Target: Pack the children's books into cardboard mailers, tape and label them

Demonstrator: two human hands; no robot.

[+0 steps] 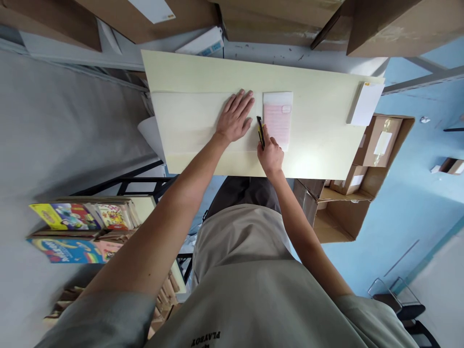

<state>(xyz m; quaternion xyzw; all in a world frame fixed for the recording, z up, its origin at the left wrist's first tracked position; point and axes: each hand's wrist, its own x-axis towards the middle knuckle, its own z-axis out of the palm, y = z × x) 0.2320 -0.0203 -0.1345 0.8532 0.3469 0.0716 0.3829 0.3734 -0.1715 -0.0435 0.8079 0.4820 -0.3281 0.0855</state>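
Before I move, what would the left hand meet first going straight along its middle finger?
Likely a cardboard box, past the far edge of the cream board. The pink-printed paper sits just right of that line from the left hand; depth is unclear.

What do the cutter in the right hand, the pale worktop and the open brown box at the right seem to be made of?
Cutter: probably plastic casing, going by its black-and-yellow colouring; its blade material is unclear.
Worktop: perhaps laminate or painted board, smooth with a soft sheen.
Box: cardboard, by its matte brown walls.
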